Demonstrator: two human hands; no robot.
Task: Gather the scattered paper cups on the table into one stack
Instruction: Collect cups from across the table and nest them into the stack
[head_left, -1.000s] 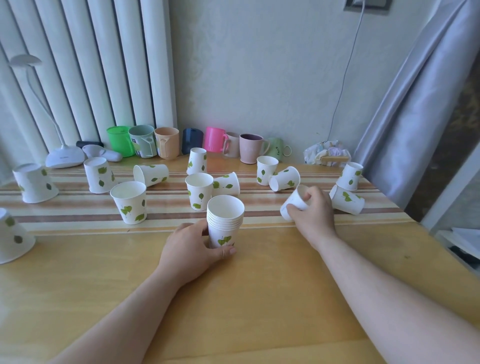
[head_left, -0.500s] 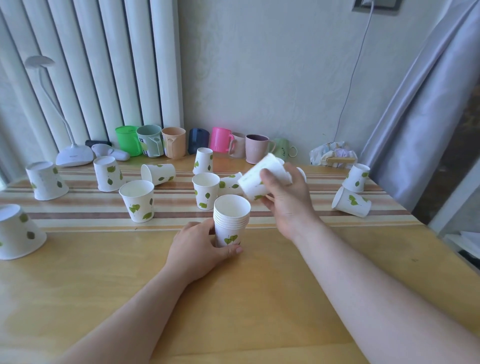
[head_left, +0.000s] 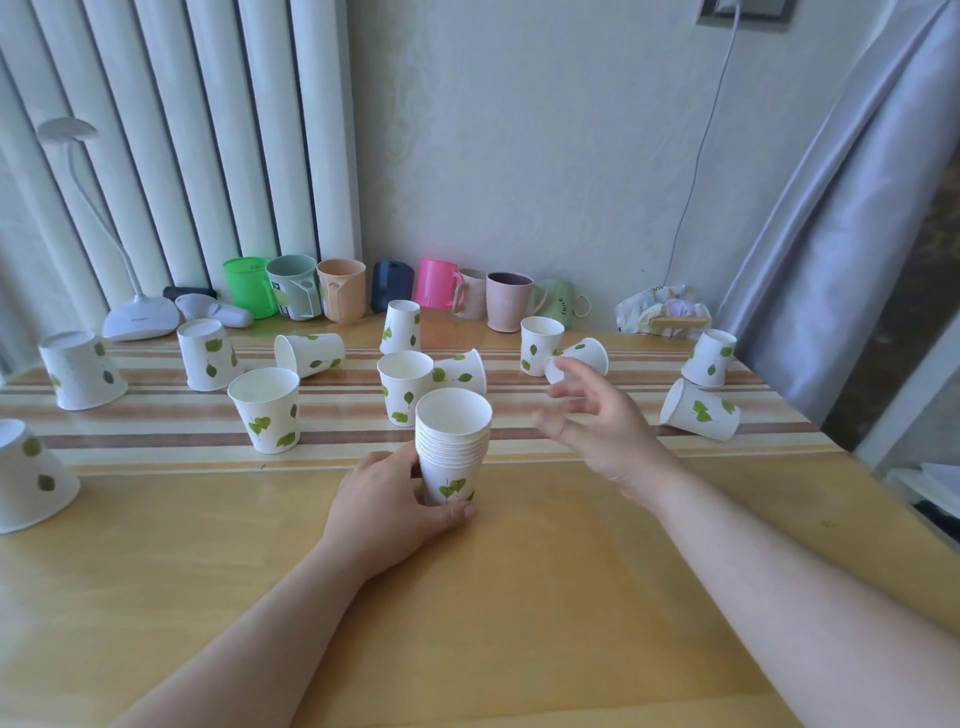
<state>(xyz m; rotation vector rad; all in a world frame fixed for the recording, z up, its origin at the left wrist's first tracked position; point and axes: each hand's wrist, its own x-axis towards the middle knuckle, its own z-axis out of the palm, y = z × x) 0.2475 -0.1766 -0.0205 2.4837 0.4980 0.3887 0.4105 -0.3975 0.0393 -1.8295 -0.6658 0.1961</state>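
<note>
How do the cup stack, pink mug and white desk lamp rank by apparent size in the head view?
1. White desk lamp, tallest span in the frame, from base to head.
2. Cup stack, held by the left hand.
3. Pink mug.

The stack sits nearer the camera than the mug, so their true sizes may differ less.

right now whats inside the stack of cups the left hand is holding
The top cup of the stack looks empty, white inside. Several nested rims show below it. The left hand covers part of its base.
</note>
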